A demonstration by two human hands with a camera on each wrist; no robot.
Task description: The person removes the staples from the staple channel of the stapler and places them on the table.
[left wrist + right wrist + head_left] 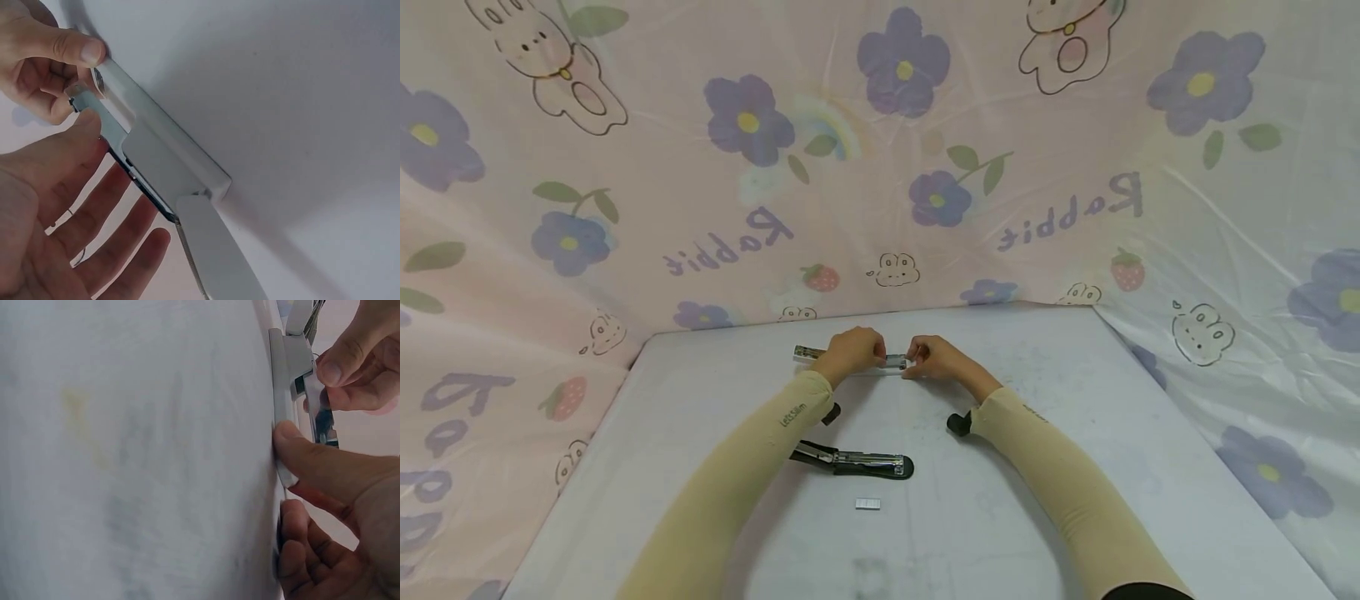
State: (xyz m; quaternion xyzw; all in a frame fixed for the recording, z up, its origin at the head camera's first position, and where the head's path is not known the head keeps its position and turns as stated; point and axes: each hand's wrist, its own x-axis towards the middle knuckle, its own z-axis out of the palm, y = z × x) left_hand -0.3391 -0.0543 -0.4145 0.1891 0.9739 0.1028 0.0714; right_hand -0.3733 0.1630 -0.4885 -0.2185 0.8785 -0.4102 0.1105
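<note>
A white stapler (165,150), its top arm swung far back, lies between my two hands at the back of the table. With thumb and index finger my left hand (854,350) pinches its metal magazine rail (107,125); the other fingers spread out below. My right hand (943,360) grips the end of the white base (284,394), its thumb pressed along it. The right wrist view shows the rail raised apart from the base at that end. Closer to me lies a black stapler (868,464), also unfolded, partly behind my left sleeve.
A short strip of staples (868,504) lies on the white table (970,533) in front of the black stapler. Patterned fabric (880,167) hangs behind the table and at both sides. Black wrist mounts (958,424) sit under both forearms.
</note>
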